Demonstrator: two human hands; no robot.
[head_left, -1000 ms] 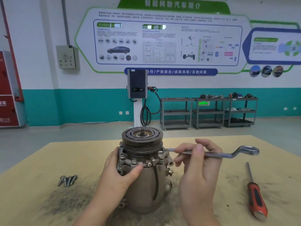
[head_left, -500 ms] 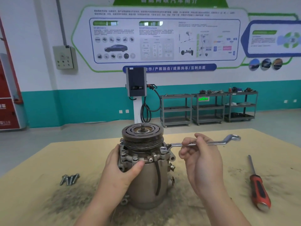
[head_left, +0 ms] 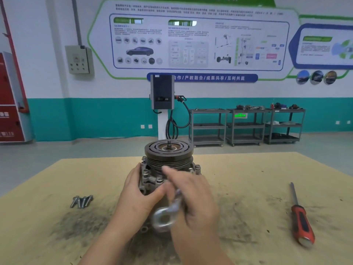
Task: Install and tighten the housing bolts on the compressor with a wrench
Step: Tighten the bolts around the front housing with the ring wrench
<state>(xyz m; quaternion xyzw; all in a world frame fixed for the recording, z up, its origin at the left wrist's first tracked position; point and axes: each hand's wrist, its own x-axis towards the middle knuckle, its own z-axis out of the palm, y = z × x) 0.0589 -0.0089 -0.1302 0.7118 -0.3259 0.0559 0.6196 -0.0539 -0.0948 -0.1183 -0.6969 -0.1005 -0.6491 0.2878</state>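
1. Head view, the bench: I look down on a tan board tabletop (head_left: pixel 248 178) smeared with dark grime in front of me and to my right. The compressor (head_left: pixel 168 165) stands upright near its middle, grooved pulley on top, with bolt heads showing round the housing flange.

2. Head view, my hands: my left hand (head_left: pixel 137 197) wraps the compressor's left side, fingers curled behind the housing and thumb pressed across its front. My right hand (head_left: pixel 193 199) is blurred in front of the body; its fingers are closed on the wrench (head_left: pixel 168 213), whose ring end points down toward me. Blur hides where the wrench's far end sits.

3. Head view, loose items: a small cluster of spare bolts (head_left: pixel 82 201) lies on the board well to the left of the compressor. A screwdriver with a red and black handle (head_left: pixel 301 220) lies well to the right, shaft pointing away from me.

4. Head view, the room: beyond the table, a grey floor runs to a white wall with a teal lower band. A charging unit on a white post (head_left: pixel 162 92) stands directly behind the compressor, cable looped beside it. Three grey shelf carts (head_left: pixel 246 127) line the wall to its right. A large information board (head_left: pixel 198 39) hangs above, a grey electrical box (head_left: pixel 78 60) to the left, and a red cabinet (head_left: pixel 9 104) at the far left edge.
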